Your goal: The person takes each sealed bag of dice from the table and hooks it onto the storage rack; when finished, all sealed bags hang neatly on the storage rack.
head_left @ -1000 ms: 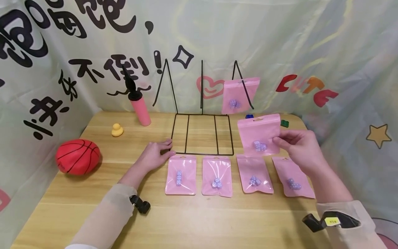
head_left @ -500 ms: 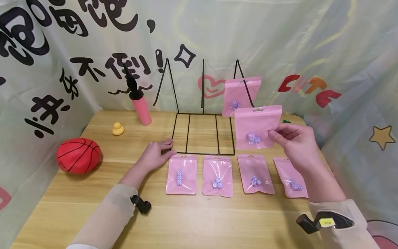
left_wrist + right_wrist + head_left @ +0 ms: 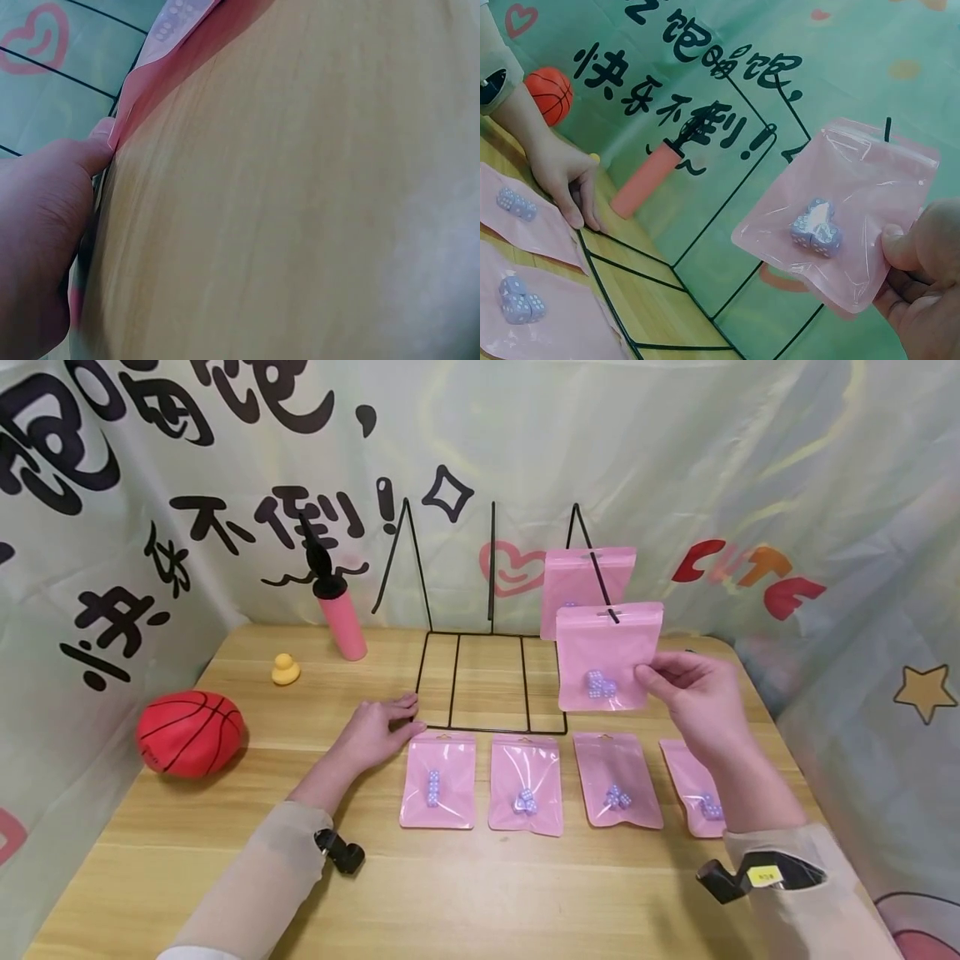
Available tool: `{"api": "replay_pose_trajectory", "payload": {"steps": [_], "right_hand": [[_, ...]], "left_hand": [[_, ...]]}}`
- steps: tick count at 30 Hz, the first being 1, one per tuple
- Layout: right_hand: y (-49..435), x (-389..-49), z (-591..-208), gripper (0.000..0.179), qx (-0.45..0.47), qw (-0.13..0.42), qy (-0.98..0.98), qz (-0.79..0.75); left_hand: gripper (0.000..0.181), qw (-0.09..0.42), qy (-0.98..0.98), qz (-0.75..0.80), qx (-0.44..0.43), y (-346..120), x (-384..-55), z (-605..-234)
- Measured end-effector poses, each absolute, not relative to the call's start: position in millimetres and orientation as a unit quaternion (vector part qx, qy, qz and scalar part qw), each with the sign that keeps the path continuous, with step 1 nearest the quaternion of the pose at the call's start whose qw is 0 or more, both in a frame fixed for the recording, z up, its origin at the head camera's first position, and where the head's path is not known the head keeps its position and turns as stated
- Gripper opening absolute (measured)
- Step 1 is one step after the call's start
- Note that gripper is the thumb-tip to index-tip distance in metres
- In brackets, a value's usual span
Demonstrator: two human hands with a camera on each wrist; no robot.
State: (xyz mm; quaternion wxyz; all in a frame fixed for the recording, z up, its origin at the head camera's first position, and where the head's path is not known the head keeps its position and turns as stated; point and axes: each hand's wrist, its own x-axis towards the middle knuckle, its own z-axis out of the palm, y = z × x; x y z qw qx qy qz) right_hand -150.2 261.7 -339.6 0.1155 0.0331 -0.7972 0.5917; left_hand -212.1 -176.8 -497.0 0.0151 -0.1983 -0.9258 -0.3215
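Note:
My right hand [image 3: 693, 693] pinches the right edge of a pink zip pouch [image 3: 581, 647] between thumb and fingers. Purple dice [image 3: 817, 229] show through its front. The tip of the right hook [image 3: 602, 585] of a black wire display rack [image 3: 487, 730] shows in front of the pouch's top strip, at its hang hole. Another pink pouch [image 3: 557, 589] hangs farther back on that hook, partly covered. My left hand [image 3: 372, 733] holds the rack's front left corner, thumb and fingers at its bars; the left wrist view shows its thumb [image 3: 97, 146] beside a pouch edge.
Several pouches with dice lie in a row before the rack, from the left pouch [image 3: 453, 777] to the right one [image 3: 686, 777], partly hidden by my right arm. A red basketball [image 3: 190, 735], yellow duck [image 3: 285, 670] and pink hand pump [image 3: 343, 622] stand left. Fabric [image 3: 847, 485] hangs behind.
My right hand has carried its pouch up and left, from beside the rack to the right hook's tip, which now shows before the pouch's top. The left hand stays at the rack corner.

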Motion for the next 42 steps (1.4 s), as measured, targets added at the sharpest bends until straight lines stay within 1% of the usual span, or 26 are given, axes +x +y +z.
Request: {"api": "replay_pose_trajectory", "payload": {"steps": [4,14,25,28,39,42], "right_hand": [[260,-157,-342,0.018,0.032,0.117,-0.796,0.594],[254,-174,-348,0.012,0.038,0.132,-0.754,0.642],[251,-182,-347,0.024,0.018,0.146,-0.792,0.593],[249,-184,-347,0.022,0.015,0.148,-0.791,0.593],[243,-192,-352,0.01,0.026,0.144,-0.731,0.666],[246,-192,-353,0.012,0.022,0.136,-0.726,0.674]], "left_hand": [[0.048,0.016,-0.926,-0.32,-0.2,-176,-213,-496],[0.048,0.006,-0.925,-0.326,-0.193,-176,-213,-498],[0.048,0.007,-0.926,-0.322,-0.194,-175,-213,-499],[0.048,0.006,-0.927,-0.321,-0.195,-176,-213,-498],[0.049,0.006,-0.927,-0.322,-0.194,-177,-212,-495],[0.049,0.008,-0.927,-0.323,-0.193,-178,-212,-496]]}}
